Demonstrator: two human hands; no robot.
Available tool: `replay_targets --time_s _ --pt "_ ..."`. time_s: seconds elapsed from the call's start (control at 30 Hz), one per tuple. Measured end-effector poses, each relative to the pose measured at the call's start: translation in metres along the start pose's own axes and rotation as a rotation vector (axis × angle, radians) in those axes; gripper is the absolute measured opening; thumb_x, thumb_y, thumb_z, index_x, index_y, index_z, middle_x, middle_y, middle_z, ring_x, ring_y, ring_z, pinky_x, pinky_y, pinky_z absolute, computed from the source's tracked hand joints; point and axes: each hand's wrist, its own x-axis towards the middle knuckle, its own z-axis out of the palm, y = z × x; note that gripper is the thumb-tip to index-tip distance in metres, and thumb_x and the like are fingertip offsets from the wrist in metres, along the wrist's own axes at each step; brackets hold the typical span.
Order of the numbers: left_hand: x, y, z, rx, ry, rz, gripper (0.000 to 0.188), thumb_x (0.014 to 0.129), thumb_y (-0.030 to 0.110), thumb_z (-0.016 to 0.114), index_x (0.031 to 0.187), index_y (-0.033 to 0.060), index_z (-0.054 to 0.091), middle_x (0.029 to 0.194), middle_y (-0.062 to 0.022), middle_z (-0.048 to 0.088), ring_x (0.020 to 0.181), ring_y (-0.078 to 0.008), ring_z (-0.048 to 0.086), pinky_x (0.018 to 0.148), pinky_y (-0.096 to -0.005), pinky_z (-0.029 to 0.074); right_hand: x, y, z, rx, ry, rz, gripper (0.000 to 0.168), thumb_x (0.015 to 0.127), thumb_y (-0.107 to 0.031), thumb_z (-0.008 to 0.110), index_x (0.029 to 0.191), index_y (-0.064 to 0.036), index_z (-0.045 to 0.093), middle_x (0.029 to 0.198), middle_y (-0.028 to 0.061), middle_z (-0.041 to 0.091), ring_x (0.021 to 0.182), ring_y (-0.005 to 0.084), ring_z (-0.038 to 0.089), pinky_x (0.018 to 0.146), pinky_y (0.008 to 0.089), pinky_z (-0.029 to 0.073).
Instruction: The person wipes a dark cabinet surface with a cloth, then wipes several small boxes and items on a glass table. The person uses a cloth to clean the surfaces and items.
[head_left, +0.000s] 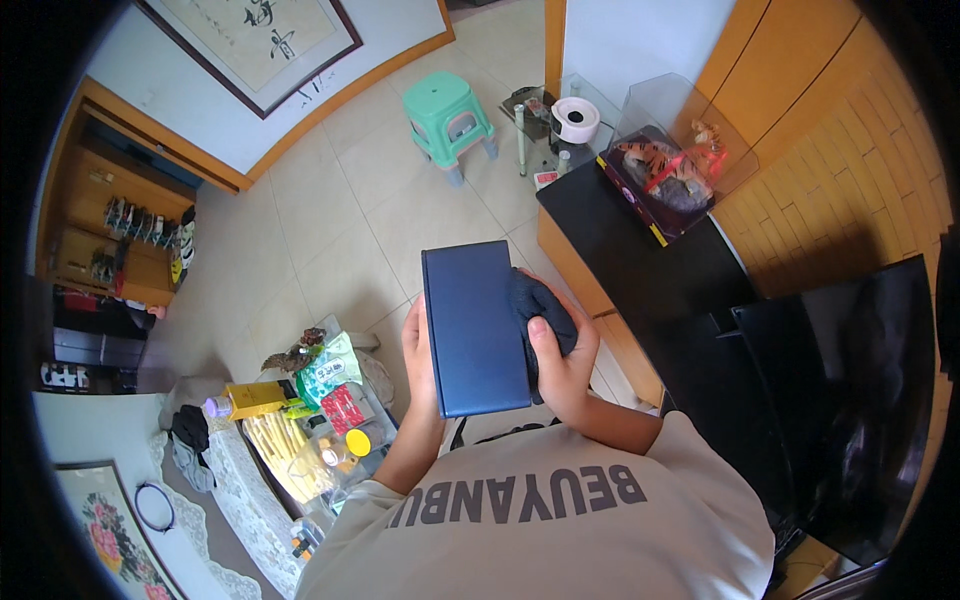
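A dark blue rectangular box (478, 330) is held up in front of my chest, its long sides running away from me. My left hand (420, 352) grips the box along its left edge, the fingers partly hidden beneath it. On the other side, my right hand (562, 352) holds a crumpled dark cloth (541, 307) against the box's right edge, thumb on top of the cloth. What lies under the box is hidden.
A green plastic stool (442, 112) stands on the tiled floor ahead. At right, a black-topped cabinet (600, 247) bears a cased tiger figure (667, 172) and a television (847, 397). A table at lower left holds food packets (330, 367) and a yellow-lidded jar (359, 442).
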Motion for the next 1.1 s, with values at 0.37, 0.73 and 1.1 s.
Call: replay_targets --time_s 0.37,0.73,1.1 --pt "-0.015 0.063 0.008 0.323 -0.335 0.438 0.115 0.053 0.013 0.082 0.147 -0.0024 0.018 0.144 -0.0191 0.035 0.131 -0.0292 0.04 0.109 -0.0396 0.032 0.035 -0.022 -0.041 -0.209 -0.293 -0.531 0.041 0.077 -0.031 0.076 0.105 -0.002 0.07 0.115 0.0122 0.068 0.084 0.0198 0.062 0.072 0.029 0.045" --pt "-0.02 0.085 -0.006 0.747 -0.569 0.615 0.117 0.04 0.021 0.085 0.141 -0.0001 0.031 0.131 -0.0182 0.045 0.122 -0.0315 0.049 0.104 -0.04 0.038 0.08 -0.034 -0.024 -0.339 -0.704 -0.318 0.036 0.071 -0.019 0.081 0.104 -0.008 0.073 0.109 0.0035 0.071 0.077 0.0168 0.059 0.071 0.0285 0.046" --pt "-0.021 0.082 -0.006 0.57 -0.618 0.602 0.119 0.039 0.026 0.088 0.141 -0.002 0.032 0.139 -0.02 0.041 0.127 -0.0308 0.045 0.107 -0.0408 0.034 0.079 -0.049 -0.036 -0.304 -0.772 -0.39 0.033 0.069 -0.02 0.081 0.1 -0.008 0.074 0.106 0.0044 0.072 0.083 0.0154 0.067 0.065 0.0284 0.041"
